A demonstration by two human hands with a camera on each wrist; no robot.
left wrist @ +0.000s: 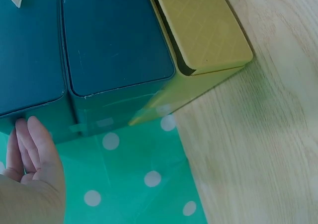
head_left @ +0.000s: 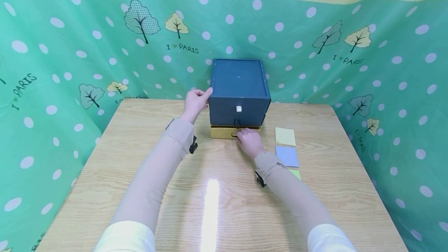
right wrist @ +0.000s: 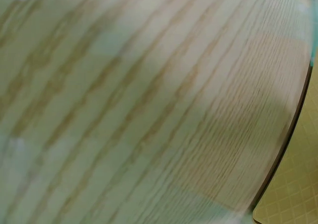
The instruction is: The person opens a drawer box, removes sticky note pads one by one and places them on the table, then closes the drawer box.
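Note:
A stacked drawer box stands at the back of the table, with two dark blue units [head_left: 240,77] above a yellow drawer [head_left: 221,132] at the bottom. In the left wrist view the yellow drawer front [left wrist: 208,30] sits slightly out, a dark gap along its edge. My left hand [head_left: 194,102] rests straight fingers against the top unit's left side. At the yellow drawer's front, my right hand [head_left: 250,141] has its fingers curled at a black loop pull [head_left: 233,135] and appears to pinch it. The right wrist view does not show that hand.
Right of the drawers lie a yellow sticky note pad [head_left: 285,136], a blue one [head_left: 287,156] and a green one [head_left: 295,173], partly hidden by my right forearm. A white knob [head_left: 239,109] juts from the top drawer. A polka-dot curtain [head_left: 168,69] hangs behind.

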